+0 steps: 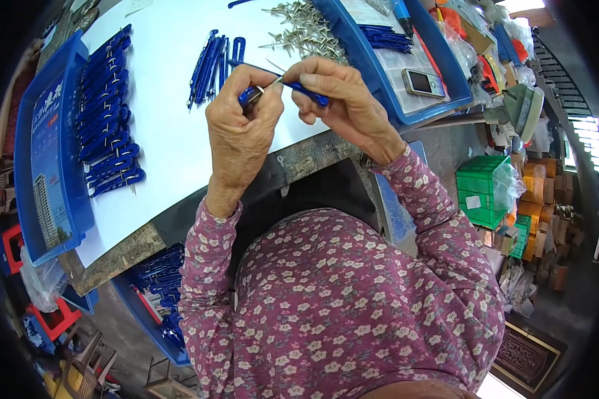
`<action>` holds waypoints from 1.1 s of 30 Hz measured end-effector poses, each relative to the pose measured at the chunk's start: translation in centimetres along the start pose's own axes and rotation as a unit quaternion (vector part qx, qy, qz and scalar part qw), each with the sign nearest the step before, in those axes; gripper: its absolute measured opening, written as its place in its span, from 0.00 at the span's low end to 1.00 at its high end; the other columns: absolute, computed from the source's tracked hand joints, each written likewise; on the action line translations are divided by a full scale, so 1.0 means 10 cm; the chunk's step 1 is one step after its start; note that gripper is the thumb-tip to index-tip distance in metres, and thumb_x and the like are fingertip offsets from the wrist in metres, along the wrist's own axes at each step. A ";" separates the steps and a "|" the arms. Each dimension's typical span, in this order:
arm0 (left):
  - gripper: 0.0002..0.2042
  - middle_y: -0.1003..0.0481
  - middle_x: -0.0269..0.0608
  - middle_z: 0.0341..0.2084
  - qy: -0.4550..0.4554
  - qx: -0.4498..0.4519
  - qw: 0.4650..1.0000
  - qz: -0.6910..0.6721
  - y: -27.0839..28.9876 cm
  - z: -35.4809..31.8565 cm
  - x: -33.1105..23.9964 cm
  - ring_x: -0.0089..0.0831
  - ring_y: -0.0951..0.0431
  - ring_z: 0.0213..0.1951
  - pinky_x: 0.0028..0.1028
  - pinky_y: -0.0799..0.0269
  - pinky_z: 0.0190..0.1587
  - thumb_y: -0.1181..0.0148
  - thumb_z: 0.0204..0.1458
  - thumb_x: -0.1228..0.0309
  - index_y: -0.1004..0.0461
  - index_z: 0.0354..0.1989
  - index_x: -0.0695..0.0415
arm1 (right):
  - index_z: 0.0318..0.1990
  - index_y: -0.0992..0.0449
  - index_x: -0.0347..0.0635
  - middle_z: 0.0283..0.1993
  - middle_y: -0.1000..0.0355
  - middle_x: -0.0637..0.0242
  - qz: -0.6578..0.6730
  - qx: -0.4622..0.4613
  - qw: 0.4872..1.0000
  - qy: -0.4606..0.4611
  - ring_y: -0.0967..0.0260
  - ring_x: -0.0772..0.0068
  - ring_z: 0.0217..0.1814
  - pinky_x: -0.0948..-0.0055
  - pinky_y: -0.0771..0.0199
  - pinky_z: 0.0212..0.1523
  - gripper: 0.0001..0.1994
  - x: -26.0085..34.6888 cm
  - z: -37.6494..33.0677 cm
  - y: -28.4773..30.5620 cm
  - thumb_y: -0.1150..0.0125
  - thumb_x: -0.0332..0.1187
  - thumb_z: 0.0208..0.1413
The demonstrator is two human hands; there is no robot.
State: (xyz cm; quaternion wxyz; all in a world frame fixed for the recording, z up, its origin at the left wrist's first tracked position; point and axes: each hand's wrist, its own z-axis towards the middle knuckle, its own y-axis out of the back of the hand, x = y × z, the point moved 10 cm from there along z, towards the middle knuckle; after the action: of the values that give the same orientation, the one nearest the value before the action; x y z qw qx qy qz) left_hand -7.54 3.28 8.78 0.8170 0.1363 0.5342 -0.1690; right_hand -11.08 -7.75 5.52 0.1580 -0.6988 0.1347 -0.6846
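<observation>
Both hands meet over the white table sheet, fingers closed in pinches. My left hand grips a small blue and metal piece, mostly hidden by the thumb and fingers. In my right hand is a slim blue plastic piece, its end showing below the fingers. A thin metal tip shows between the two thumbs; which piece it belongs to, I cannot tell. Just beyond lie several loose blue plastic pieces. A heap of small metal pins is spread at the far side, beside the right tray.
At the left, a blue tray stands beside a long row of blue pieces. The right blue tray holds more blue pieces and a mobile phone. Another blue bin sits below the table edge; green crates stand at right.
</observation>
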 end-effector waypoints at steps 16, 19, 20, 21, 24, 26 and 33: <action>0.03 0.33 0.28 0.19 0.074 0.033 0.996 -0.048 -0.09 -0.04 -0.07 0.09 0.38 0.18 0.13 0.45 0.18 0.47 0.49 0.75 0.31 0.28 0.62 | 0.41 0.30 0.28 0.25 0.32 0.67 -0.135 0.004 0.990 0.032 0.41 0.85 0.22 0.88 0.39 0.23 0.13 0.28 0.03 0.08 0.47 0.32 0.54; 0.04 0.33 0.28 0.18 0.089 0.040 0.993 -0.066 -0.13 -0.05 -0.05 0.09 0.39 0.18 0.13 0.45 0.18 0.47 0.50 0.74 0.31 0.28 0.62 | 0.40 0.30 0.29 0.26 0.34 0.71 -0.016 0.007 1.000 0.009 0.46 0.87 0.22 0.89 0.45 0.21 0.13 0.07 0.12 0.21 0.47 0.33 0.54; 0.04 0.33 0.28 0.18 0.098 0.041 0.991 -0.078 -0.13 -0.06 -0.03 0.09 0.40 0.17 0.13 0.47 0.17 0.46 0.51 0.73 0.31 0.28 0.62 | 0.39 0.30 0.30 0.27 0.35 0.72 0.048 0.009 0.999 0.000 0.48 0.87 0.22 0.90 0.47 0.21 0.13 0.00 0.14 0.23 0.46 0.34 0.54; 0.04 0.33 0.28 0.18 0.099 0.041 0.991 -0.078 -0.13 -0.06 0.00 0.09 0.40 0.17 0.13 0.47 0.17 0.46 0.51 0.73 0.31 0.28 0.62 | 0.40 0.30 0.30 0.30 0.35 0.72 0.057 0.008 0.998 0.001 0.48 0.88 0.25 0.90 0.47 0.20 0.14 -0.07 0.13 0.24 0.47 0.35 0.54; 0.06 0.35 0.27 0.15 0.107 0.055 0.991 -0.066 -0.15 -0.10 0.11 0.10 0.45 0.16 0.14 0.52 0.16 0.46 0.52 0.70 0.32 0.30 0.61 | 0.42 0.31 0.30 0.31 0.35 0.72 0.153 0.010 0.987 -0.043 0.48 0.88 0.25 0.90 0.48 0.19 0.15 -0.25 0.12 0.18 0.48 0.36 0.55; 0.08 0.38 0.26 0.14 0.159 0.057 0.979 -0.116 -0.19 -0.14 0.21 0.11 0.48 0.16 0.16 0.56 0.17 0.47 0.53 0.68 0.32 0.32 0.61 | 0.44 0.33 0.30 0.31 0.35 0.71 0.186 0.026 0.981 -0.052 0.48 0.88 0.25 0.89 0.48 0.18 0.16 -0.35 0.11 0.19 0.50 0.36 0.56; 0.08 0.41 0.24 0.15 0.182 0.070 0.969 -0.153 -0.24 -0.19 0.34 0.11 0.47 0.17 0.15 0.55 0.18 0.48 0.53 0.69 0.33 0.35 0.61 | 0.48 0.36 0.28 0.29 0.35 0.72 0.220 0.021 0.973 -0.062 0.47 0.89 0.23 0.90 0.46 0.20 0.17 -0.46 0.11 0.15 0.48 0.32 0.55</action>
State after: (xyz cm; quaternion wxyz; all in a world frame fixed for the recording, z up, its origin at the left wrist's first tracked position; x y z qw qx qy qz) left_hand -8.84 1.48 4.79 0.6592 0.1381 0.6749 -0.3014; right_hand -10.05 -7.22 0.70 0.3275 -0.6893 0.2611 -0.5911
